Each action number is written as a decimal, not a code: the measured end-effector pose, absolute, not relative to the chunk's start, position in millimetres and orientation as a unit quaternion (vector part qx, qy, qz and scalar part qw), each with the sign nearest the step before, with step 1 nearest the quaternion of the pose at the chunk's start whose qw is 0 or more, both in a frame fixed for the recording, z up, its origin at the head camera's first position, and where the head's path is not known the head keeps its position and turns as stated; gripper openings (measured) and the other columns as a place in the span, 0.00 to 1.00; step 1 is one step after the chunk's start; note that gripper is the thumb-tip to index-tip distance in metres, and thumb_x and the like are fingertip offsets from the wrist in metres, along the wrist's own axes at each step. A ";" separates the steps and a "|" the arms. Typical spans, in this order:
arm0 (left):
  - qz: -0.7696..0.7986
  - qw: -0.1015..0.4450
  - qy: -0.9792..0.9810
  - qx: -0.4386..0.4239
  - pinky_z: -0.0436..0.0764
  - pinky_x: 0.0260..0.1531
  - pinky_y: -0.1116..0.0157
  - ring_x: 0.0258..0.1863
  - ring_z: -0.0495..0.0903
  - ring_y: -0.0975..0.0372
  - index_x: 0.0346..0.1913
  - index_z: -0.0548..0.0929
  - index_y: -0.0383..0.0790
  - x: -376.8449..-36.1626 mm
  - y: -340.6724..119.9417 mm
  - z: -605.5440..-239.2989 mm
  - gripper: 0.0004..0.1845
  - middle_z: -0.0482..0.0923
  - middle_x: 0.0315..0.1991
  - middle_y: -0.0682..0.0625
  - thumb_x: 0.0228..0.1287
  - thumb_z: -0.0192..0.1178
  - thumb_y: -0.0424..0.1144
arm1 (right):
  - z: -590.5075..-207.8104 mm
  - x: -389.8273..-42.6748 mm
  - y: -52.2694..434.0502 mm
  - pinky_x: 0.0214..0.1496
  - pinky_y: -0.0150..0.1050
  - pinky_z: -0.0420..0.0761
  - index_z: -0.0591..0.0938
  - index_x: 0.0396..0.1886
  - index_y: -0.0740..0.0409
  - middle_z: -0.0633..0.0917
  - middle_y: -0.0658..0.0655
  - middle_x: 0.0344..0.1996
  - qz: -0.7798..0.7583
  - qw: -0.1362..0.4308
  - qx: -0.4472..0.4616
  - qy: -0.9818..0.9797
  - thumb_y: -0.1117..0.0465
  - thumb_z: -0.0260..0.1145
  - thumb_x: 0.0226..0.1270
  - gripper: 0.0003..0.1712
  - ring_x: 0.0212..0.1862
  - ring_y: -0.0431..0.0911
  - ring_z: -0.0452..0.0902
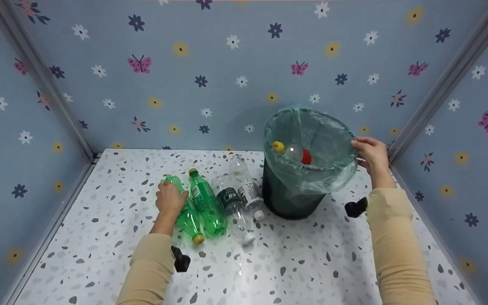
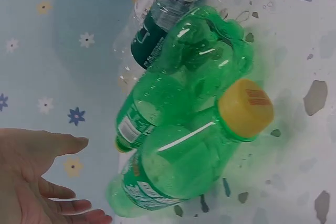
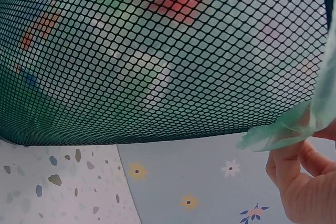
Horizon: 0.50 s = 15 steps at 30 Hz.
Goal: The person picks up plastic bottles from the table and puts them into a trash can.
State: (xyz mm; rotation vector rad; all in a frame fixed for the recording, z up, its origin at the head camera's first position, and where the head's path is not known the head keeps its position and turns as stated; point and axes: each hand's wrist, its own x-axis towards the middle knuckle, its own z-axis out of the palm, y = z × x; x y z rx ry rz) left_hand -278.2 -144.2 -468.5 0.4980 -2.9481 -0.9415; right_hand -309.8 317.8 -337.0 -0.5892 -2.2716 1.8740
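My left hand [image 1: 170, 198] hovers with straight fingers over the base end of a green bottle [image 1: 189, 221] lying on the speckled table [image 1: 295, 262]. In the left wrist view the open palm [image 2: 31, 177] is just clear of that yellow-capped bottle [image 2: 173, 174]. A second green bottle [image 1: 206, 203] lies against it. My right hand [image 1: 369, 154] grips the rim of a dark mesh bin [image 1: 286, 203], pinching the green bag liner [image 3: 294, 124] at its edge. A clear bottle with a red label [image 1: 297, 153] lies inside the bin.
Two clear bottles [image 1: 231, 203] [image 1: 248, 190] with white caps lie between the green ones and the bin. Flowered blue walls [image 1: 227, 76] enclose the table on three sides. Bare tabletop shows at the front and left.
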 end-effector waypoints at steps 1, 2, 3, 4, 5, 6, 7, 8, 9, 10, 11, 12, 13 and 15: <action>-0.307 -0.007 -0.937 0.167 0.71 0.40 0.47 0.47 0.66 0.38 0.56 0.59 0.17 -277.8 -144.8 -471.3 0.33 0.61 0.49 0.27 0.59 0.56 0.42 | -337.1 -309.8 317.5 0.28 0.30 0.72 0.72 0.50 0.58 0.72 0.50 0.35 0.623 0.069 -0.196 -0.754 0.59 0.60 0.60 0.18 0.32 0.41 0.71; -0.315 -0.017 -0.933 0.176 0.71 0.40 0.47 0.47 0.67 0.38 0.56 0.59 0.17 -277.4 -145.5 -473.9 0.33 0.61 0.49 0.27 0.59 0.56 0.42 | -337.2 -309.9 317.3 0.27 0.30 0.72 0.72 0.50 0.58 0.72 0.50 0.35 0.622 0.069 -0.196 -0.755 0.59 0.60 0.60 0.18 0.32 0.41 0.71; -0.324 -0.028 -0.928 0.183 0.71 0.41 0.48 0.47 0.67 0.39 0.56 0.58 0.17 -277.0 -146.2 -476.4 0.33 0.61 0.49 0.27 0.59 0.56 0.43 | -337.3 -309.9 317.1 0.27 0.29 0.72 0.73 0.49 0.57 0.72 0.50 0.35 0.623 0.069 -0.196 -0.754 0.59 0.60 0.60 0.17 0.32 0.41 0.71; -0.335 -0.036 -0.922 0.190 0.70 0.41 0.48 0.47 0.67 0.39 0.55 0.58 0.17 -276.4 -146.8 -478.6 0.33 0.61 0.48 0.28 0.59 0.55 0.43 | -337.4 -310.0 317.0 0.27 0.29 0.71 0.73 0.48 0.57 0.72 0.50 0.34 0.624 0.069 -0.196 -0.754 0.59 0.60 0.60 0.16 0.32 0.41 0.71; -0.345 -0.044 -0.917 0.195 0.70 0.42 0.49 0.46 0.68 0.40 0.55 0.58 0.17 -275.7 -147.4 -480.4 0.33 0.61 0.48 0.28 0.59 0.55 0.43 | -337.4 -310.0 316.8 0.27 0.29 0.71 0.73 0.47 0.57 0.72 0.51 0.34 0.625 0.069 -0.196 -0.753 0.59 0.60 0.60 0.15 0.32 0.41 0.70; -0.355 -0.050 -0.912 0.200 0.70 0.42 0.49 0.46 0.68 0.41 0.55 0.58 0.17 -275.1 -147.9 -482.2 0.34 0.61 0.48 0.28 0.59 0.55 0.44 | -337.2 -310.0 316.6 0.27 0.30 0.71 0.73 0.46 0.56 0.72 0.51 0.34 0.626 0.068 -0.196 -0.751 0.59 0.60 0.60 0.15 0.32 0.41 0.70; -0.366 -0.054 -0.907 0.204 0.70 0.43 0.49 0.46 0.68 0.41 0.55 0.58 0.17 -274.8 -148.3 -483.9 0.34 0.62 0.48 0.28 0.59 0.55 0.44 | -337.1 -309.9 316.5 0.27 0.30 0.71 0.73 0.46 0.56 0.72 0.50 0.34 0.628 0.067 -0.196 -0.751 0.59 0.60 0.60 0.15 0.32 0.41 0.71; -0.375 -0.056 -0.902 0.207 0.70 0.43 0.50 0.46 0.68 0.42 0.55 0.60 0.18 -274.2 -148.6 -485.0 0.33 0.62 0.48 0.28 0.59 0.55 0.45 | -337.1 -309.9 316.6 0.27 0.30 0.71 0.73 0.47 0.56 0.72 0.50 0.34 0.628 0.066 -0.195 -0.751 0.59 0.60 0.60 0.15 0.32 0.41 0.71; -0.382 -0.058 -0.898 0.209 0.70 0.43 0.51 0.46 0.68 0.43 0.54 0.61 0.18 -273.9 -148.8 -486.3 0.33 0.63 0.48 0.29 0.59 0.55 0.45 | -337.1 -309.7 316.6 0.28 0.30 0.71 0.73 0.48 0.57 0.72 0.50 0.35 0.628 0.065 -0.193 -0.751 0.59 0.60 0.61 0.16 0.32 0.41 0.71; -0.387 -0.057 -0.896 0.209 0.70 0.42 0.51 0.46 0.69 0.44 0.53 0.63 0.18 -273.4 -148.8 -487.4 0.32 0.64 0.47 0.29 0.58 0.55 0.45 | -337.0 -309.5 316.7 0.28 0.31 0.72 0.72 0.49 0.57 0.72 0.50 0.35 0.627 0.064 -0.193 -0.752 0.59 0.59 0.61 0.17 0.32 0.41 0.71; -0.390 -0.057 -0.895 0.210 0.71 0.41 0.52 0.45 0.69 0.44 0.51 0.65 0.19 -273.1 -148.7 -488.3 0.30 0.65 0.46 0.29 0.58 0.55 0.46 | -336.9 -309.3 316.8 0.29 0.31 0.72 0.72 0.51 0.58 0.72 0.50 0.35 0.626 0.063 -0.192 -0.753 0.59 0.59 0.61 0.18 0.32 0.41 0.71; -0.394 -0.055 -0.893 0.209 0.71 0.40 0.52 0.44 0.70 0.45 0.49 0.68 0.20 -273.2 -148.7 -489.5 0.29 0.67 0.45 0.30 0.58 0.56 0.46 | -336.8 -309.0 317.0 0.30 0.32 0.72 0.71 0.52 0.59 0.72 0.50 0.35 0.626 0.063 -0.191 -0.754 0.59 0.59 0.61 0.19 0.33 0.41 0.71; -0.396 -0.052 -0.893 0.208 0.72 0.39 0.53 0.42 0.71 0.47 0.46 0.70 0.21 -273.3 -148.6 -490.5 0.27 0.69 0.43 0.31 0.58 0.56 0.46 | -336.7 -308.7 317.2 0.31 0.32 0.72 0.71 0.53 0.59 0.72 0.50 0.36 0.625 0.063 -0.190 -0.754 0.59 0.59 0.61 0.20 0.33 0.41 0.71; -0.398 -0.048 -0.893 0.207 0.73 0.36 0.55 0.38 0.73 0.50 0.42 0.73 0.23 -273.9 -148.0 -492.4 0.25 0.72 0.40 0.33 0.57 0.56 0.47 | -336.6 -308.4 317.6 0.33 0.34 0.72 0.71 0.53 0.60 0.72 0.50 0.36 0.621 0.066 -0.190 -0.757 0.59 0.59 0.61 0.21 0.33 0.41 0.71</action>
